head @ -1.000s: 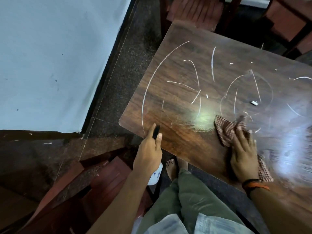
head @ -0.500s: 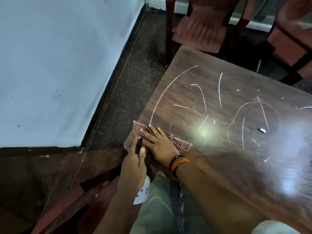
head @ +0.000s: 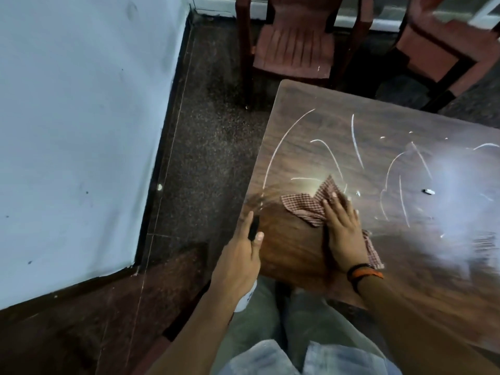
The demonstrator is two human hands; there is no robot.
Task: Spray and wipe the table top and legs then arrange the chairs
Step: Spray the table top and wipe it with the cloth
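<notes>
A dark wooden table top [head: 338, 125] carries white chalk streaks and a small piece of chalk [head: 428, 191]. My right hand [head: 342, 231] lies flat with straight fingers on a red checked cloth [head: 305, 205], pressing it onto the table near the left edge. My left hand [head: 240, 262] grips a spray bottle [head: 244, 300] just off the table's near left corner; its black trigger head shows between my fingers and its white body below my palm. The table legs are hidden.
A reddish plastic chair [head: 293, 47] stands beyond the table's far end and another [head: 443, 47] at the far right. A pale wall [head: 81, 131] runs along the left, with dark floor between it and the table. A third chair's edge [head: 173, 269] is at lower left.
My right hand has slid the cloth from the table's left corner back to the right, farther onto the top. The left hand stays by the corner with the bottle.
</notes>
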